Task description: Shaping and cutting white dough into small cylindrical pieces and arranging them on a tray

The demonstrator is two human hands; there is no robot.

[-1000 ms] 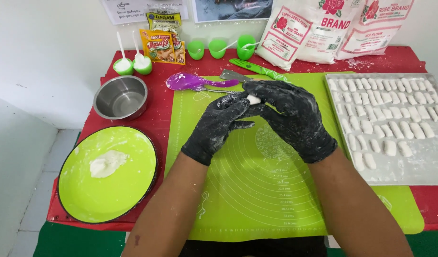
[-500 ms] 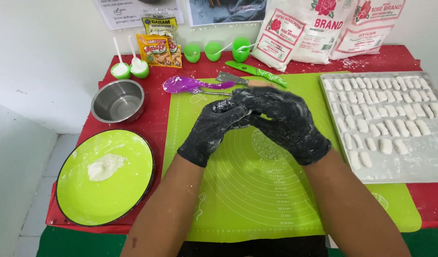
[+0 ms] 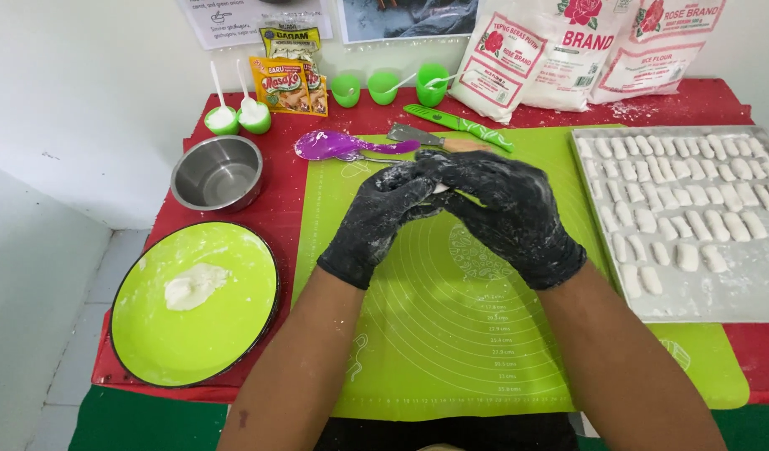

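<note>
Both hands, in black flour-dusted gloves, meet above the far part of the lime-green silicone pastry mat [image 3: 451, 334]: the left hand [image 3: 384, 219] and the right hand [image 3: 505, 213] are clenched together around a small white piece of dough [image 3: 439, 190], of which only a sliver shows between the fingertips. So the dough sits in a shared grip, pinched between both hands and held off the mat. Compared with a second ago the hands stay locked in the same pose over the same part of the mat, while the visible dough has shrunk from a clear white patch to that sliver, which suggests, as a judgement, that the piece is being rolled or pressed into shape. To the right, a pale rectangular tray [image 3: 727, 292] carries rows of small white dough logs [image 3: 668, 213], lying close together. To the left, on the red table [image 3: 276, 209], a round lime-green plate [image 3: 150, 342] holds a white lump of dough [image 3: 192, 286], with a shiny steel bowl [image 3: 216, 172] beyond it. Just past the hands lie a purple plastic spoon [image 3: 334, 144] and a green-handled scraper [image 3: 451, 127]; white flour bags [image 3: 560, 50] lean against the wall.
</note>
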